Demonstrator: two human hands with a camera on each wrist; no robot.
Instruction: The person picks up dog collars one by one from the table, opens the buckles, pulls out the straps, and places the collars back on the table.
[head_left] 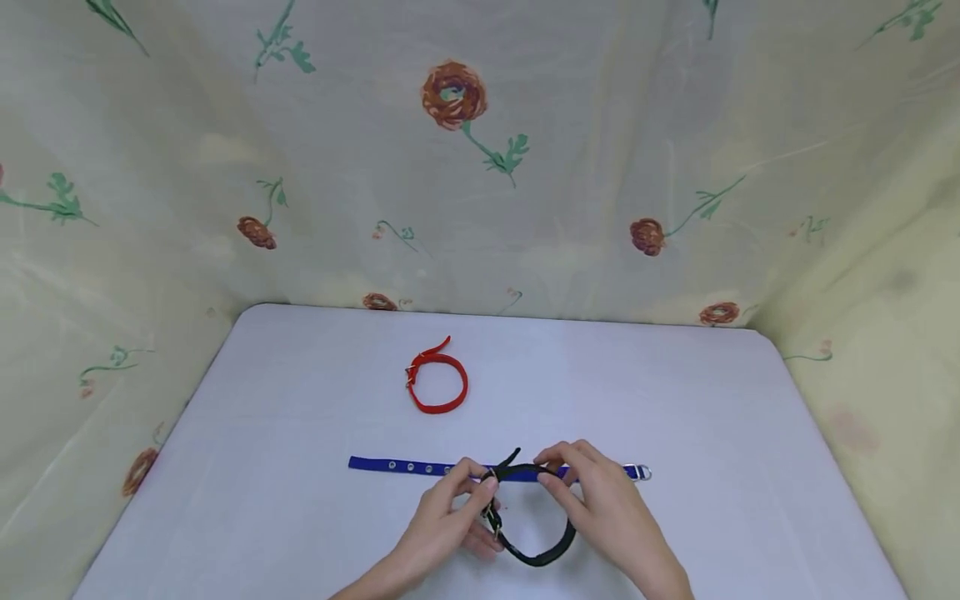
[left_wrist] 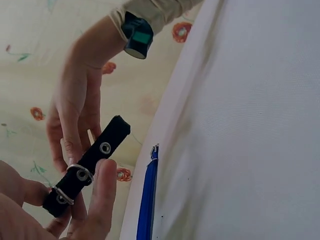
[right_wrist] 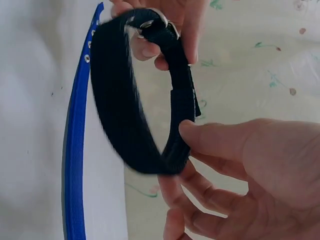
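A black collar (head_left: 537, 560), fastened into a loop, is held up between both hands. My left hand (head_left: 442, 518) grips it at the buckle side, where metal rings and eyelets show in the left wrist view on the black strap (left_wrist: 112, 134). The right hand (head_left: 609, 504) pinches the far side of the loop between thumb and fingers, seen closer in the right wrist view on the collar's wide band (right_wrist: 112, 95). Beneath the hands a blue collar (head_left: 367, 463) lies unfastened and straight, partly hidden by them. Its eyelets are at the left, its metal buckle (head_left: 637, 472) at the right.
Farther back on the white table (head_left: 712, 400) lies a red collar (head_left: 439, 409), buckled into a loop with its tip sticking out. Flower-printed cloth (head_left: 555, 250) hangs behind the table and along both sides.
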